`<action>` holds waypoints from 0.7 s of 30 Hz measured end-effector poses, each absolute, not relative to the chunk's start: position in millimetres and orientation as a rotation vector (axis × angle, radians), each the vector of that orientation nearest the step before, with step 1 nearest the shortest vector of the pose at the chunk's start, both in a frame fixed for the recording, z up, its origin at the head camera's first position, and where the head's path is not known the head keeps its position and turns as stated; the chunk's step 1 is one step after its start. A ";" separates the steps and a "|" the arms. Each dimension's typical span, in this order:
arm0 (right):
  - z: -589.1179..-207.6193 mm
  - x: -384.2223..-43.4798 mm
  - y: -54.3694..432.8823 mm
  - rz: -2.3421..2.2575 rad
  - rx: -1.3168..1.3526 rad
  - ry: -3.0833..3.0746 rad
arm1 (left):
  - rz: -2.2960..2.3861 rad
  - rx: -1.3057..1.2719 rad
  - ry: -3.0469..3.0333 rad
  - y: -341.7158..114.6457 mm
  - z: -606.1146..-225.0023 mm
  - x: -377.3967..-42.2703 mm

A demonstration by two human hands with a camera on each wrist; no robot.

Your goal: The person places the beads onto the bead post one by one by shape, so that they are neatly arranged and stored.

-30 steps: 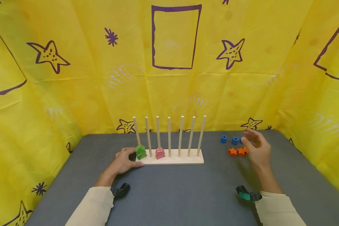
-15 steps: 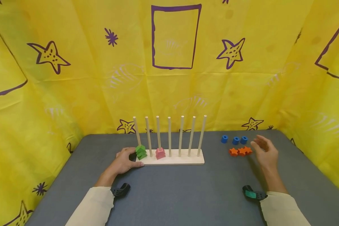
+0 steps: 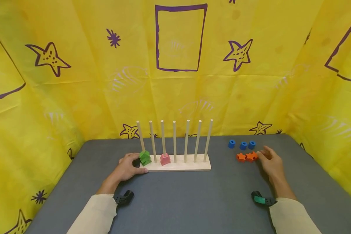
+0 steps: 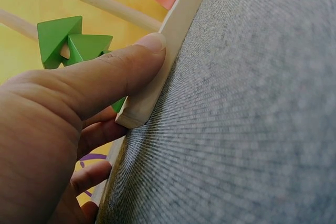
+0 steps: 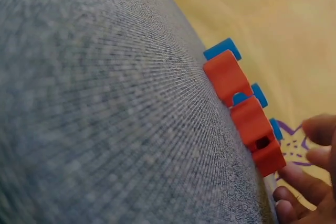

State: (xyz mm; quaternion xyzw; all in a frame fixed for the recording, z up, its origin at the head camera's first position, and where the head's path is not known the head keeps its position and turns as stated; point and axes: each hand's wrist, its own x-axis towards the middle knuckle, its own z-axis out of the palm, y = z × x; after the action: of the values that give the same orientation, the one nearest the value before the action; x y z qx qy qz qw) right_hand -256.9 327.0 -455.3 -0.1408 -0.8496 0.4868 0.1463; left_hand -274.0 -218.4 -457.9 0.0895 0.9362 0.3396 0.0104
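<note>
In the head view, my left hand [image 3: 127, 167] grips the left end of a pale wooden peg board [image 3: 187, 165], thumb along its front edge and fingers behind. Several upright pegs rise from it. Green triangular blocks [image 3: 145, 158] are stacked on the leftmost peg, and pink blocks [image 3: 165, 159] sit on the third. My right hand [image 3: 272, 164] is at the right end of a row of three orange star beads [image 3: 241, 157], its fingertips right by the nearest star. The right wrist view shows loosely bent fingers [image 5: 302, 182] beside that end star [image 5: 269, 157], not wrapped round it.
Three blue cylindrical beads [image 3: 243, 145] stand just behind the stars. A grey cloth-covered table [image 3: 190, 201] carries everything. A yellow printed curtain [image 3: 175, 94] rises along the table's back edge and both sides.
My right hand first moves right, away from the blue beads, then lowers and comes back left to the end of the star row. My left hand stays on the board.
</note>
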 end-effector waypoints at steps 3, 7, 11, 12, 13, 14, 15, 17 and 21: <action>-457.4 -256.8 327.5 1.318 -0.364 -2.516 | 1.064 0.284 2.922 -218.4 -459.1 -273.7; -459.3 -255.2 328.9 1.161 -0.314 -2.626 | 1.060 0.303 2.930 -218.6 -460.7 -273.1; -460.4 -255.8 331.1 1.034 -0.276 -2.714 | 1.078 0.291 2.923 -218.8 -461.0 -272.2; -460.2 -256.6 331.5 1.017 -0.267 -2.729 | 1.081 0.285 2.923 -219.0 -460.9 -272.1; -459.8 -257.5 331.5 1.008 -0.260 -2.741 | 1.083 0.285 2.922 -219.3 -460.5 -271.8; -459.5 -258.3 331.2 0.997 -0.253 -2.748 | 1.083 0.279 2.921 -219.6 -460.3 -271.8; -459.3 -259.0 330.9 0.987 -0.246 -2.751 | 1.081 0.282 2.923 -219.8 -460.2 -271.8; -459.0 -259.5 329.5 0.986 -0.238 -2.745 | 1.063 0.283 2.930 -220.1 -460.0 -271.9; -460.9 -257.7 327.1 1.034 -0.241 -2.664 | 1.052 0.286 2.933 -218.9 -459.9 -273.6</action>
State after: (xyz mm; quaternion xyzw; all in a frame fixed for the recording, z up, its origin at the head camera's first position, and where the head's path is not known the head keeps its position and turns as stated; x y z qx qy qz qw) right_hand -257.7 327.1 -460.9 -0.0833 -0.9202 0.3573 0.1366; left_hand -273.6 -218.9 -459.9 0.0915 0.9373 0.3363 0.0062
